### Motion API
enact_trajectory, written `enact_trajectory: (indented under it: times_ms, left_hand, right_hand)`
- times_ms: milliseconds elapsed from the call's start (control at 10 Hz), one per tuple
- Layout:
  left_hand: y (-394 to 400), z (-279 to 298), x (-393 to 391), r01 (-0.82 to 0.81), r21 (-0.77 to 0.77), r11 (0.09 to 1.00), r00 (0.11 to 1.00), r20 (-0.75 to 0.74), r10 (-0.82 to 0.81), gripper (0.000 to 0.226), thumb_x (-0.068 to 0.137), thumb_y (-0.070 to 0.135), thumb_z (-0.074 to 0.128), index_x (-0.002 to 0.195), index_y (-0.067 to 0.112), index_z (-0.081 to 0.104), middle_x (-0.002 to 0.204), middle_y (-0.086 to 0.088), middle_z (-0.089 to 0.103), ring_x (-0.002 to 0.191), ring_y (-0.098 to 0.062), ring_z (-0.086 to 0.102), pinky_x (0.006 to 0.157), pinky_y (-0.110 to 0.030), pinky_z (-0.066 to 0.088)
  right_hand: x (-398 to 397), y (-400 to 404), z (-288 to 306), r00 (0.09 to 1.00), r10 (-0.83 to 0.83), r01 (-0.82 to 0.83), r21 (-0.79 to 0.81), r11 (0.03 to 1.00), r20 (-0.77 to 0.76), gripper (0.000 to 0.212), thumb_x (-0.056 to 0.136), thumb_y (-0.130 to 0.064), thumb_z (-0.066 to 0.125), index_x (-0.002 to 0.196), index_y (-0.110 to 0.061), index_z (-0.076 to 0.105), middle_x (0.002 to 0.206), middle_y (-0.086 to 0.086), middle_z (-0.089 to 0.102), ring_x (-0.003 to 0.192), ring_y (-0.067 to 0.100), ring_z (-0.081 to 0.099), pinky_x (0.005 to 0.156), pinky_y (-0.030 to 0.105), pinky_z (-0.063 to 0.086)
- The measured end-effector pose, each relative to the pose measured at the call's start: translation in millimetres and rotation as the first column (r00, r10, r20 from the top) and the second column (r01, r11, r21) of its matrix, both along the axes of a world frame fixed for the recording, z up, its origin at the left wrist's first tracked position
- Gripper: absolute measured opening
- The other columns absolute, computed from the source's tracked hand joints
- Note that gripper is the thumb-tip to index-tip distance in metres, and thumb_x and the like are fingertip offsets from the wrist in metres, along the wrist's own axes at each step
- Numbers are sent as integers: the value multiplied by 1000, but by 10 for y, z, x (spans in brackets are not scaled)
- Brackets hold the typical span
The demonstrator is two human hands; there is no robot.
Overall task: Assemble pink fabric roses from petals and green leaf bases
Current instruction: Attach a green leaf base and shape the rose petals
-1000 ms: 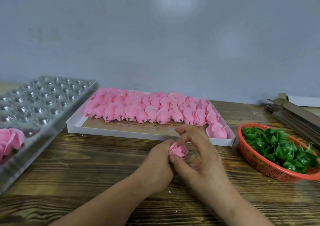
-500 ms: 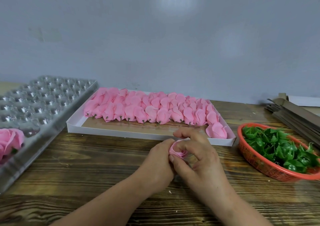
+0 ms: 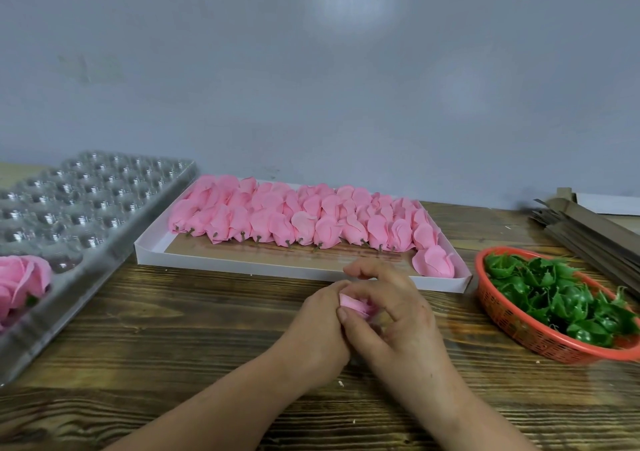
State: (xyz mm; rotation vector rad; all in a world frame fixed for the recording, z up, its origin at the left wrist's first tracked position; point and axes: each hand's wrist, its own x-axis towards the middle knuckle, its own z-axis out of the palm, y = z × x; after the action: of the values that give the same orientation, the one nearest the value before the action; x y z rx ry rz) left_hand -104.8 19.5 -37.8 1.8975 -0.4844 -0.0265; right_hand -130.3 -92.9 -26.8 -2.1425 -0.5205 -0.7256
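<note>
While both hands meet over the wooden table (image 3: 173, 329), the left hand (image 3: 318, 326) and right hand (image 3: 398, 315) curl their fingers round a small pink rose (image 3: 353, 303). Behind them lies a white tray (image 3: 242, 263) of pink petals (image 3: 298, 218); a red basket (image 3: 512, 322) of green leaf bases (image 3: 554, 295) sits right.

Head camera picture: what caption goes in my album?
Both hands, left and right, pinch a pink rose before the petal tray and leaf-base basket.
</note>
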Motion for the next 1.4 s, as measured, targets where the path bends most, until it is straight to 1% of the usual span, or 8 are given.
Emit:
enact_trajectory:
  times_ms: [200,400,500,600,800,1000,1200,1400]
  left_hand:
    - [-17,-63,5,-58,88,994,995,80,51,35,91,-4,48,124,3,53,80,24,44,66,17,48,65,4,36]
    - [-8,-16,-29,-19,41,999,1000,22,19,35,92,-9,43,124,2,52,78,21,46,65,31,46,64,5,36]
    - [-8,39,-40,8,-150,989,992,-122,-27,23,93,-1,49,112,5,61,88,0,66,80,4,63,76,-13,51]
    - [14,55,-34,91,-288,953,968,-201,-153,19,91,-4,55,107,2,61,100,-17,67,92,-22,64,86,-35,54]
    - [46,13,18,173,-324,930,949,-196,-245,20,86,-8,53,86,11,59,77,-10,52,66,-13,44,56,-26,37]
    - [86,-24,46,164,-302,939,943,-232,-239,21,84,-9,52,81,11,57,70,-4,50,62,-10,44,55,-23,38]
    - [90,8,27,179,-286,941,943,-223,-247,25,86,-6,53,77,17,58,69,1,52,64,-9,45,58,-25,39]
    - [92,20,17,113,-263,958,963,-210,-171,13,84,8,59,73,15,55,65,-3,47,66,-19,42,65,-35,38]
  right_hand:
    - [-9,44,2,994,-8,13,-42,999,110,20,69,-1,61,83,-11,72,107,-9,59,102,16,59,81,46,52]
    - [13,38,-30,952,-12,53,-126,991,306,13,70,6,64,75,-5,68,101,5,65,96,19,60,82,40,48]
    - [22,9,-39,960,-26,53,-89,995,279,7,73,-7,69,80,-6,68,102,2,64,98,15,58,83,40,48]
    - [24,-43,-18,978,-31,37,-27,999,206,19,75,-25,65,83,-8,65,104,-2,62,101,12,57,81,42,50]
    - [33,-68,-13,979,-25,35,-45,998,202,6,72,-7,69,76,-8,63,107,-3,62,103,11,56,86,38,47]
    - [38,-130,4,990,-22,26,-30,999,143,18,72,-13,70,89,-10,64,114,-3,59,113,5,50,94,31,42]
    - [14,-104,24,990,-20,23,-19,1000,137,13,72,-13,71,73,-11,57,111,-3,59,108,10,54,90,33,46]
    - [42,-145,42,997,9,5,188,982,-72,29,67,-15,74,93,-21,61,111,-6,59,111,0,51,95,13,37]
